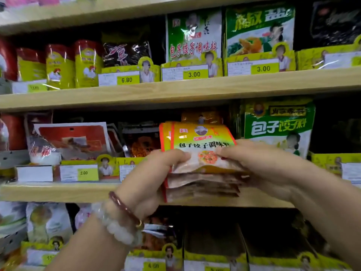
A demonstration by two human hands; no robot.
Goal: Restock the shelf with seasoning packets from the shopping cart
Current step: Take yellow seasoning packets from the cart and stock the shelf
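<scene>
Stack of yellow-orange seasoning packets, upright, tilted back, at the wooden shelf front edge, 12 o'clock.

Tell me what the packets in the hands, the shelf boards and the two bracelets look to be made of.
Stack of packets: glossy plastic film, probably; it catches glare and its edges crinkle.
Shelf board: pale wood or a wood-look laminate; faint grain, matte.
Dark red bracelet: smooth, polished, with a small gold-coloured piece; stone, glass or resin, I cannot tell.
White bead bracelet: milky, translucent beads, perhaps jade or glass.

place: grocery shop | signs: wooden shelves with seasoning packets | yellow price tags along the shelf edges
</scene>
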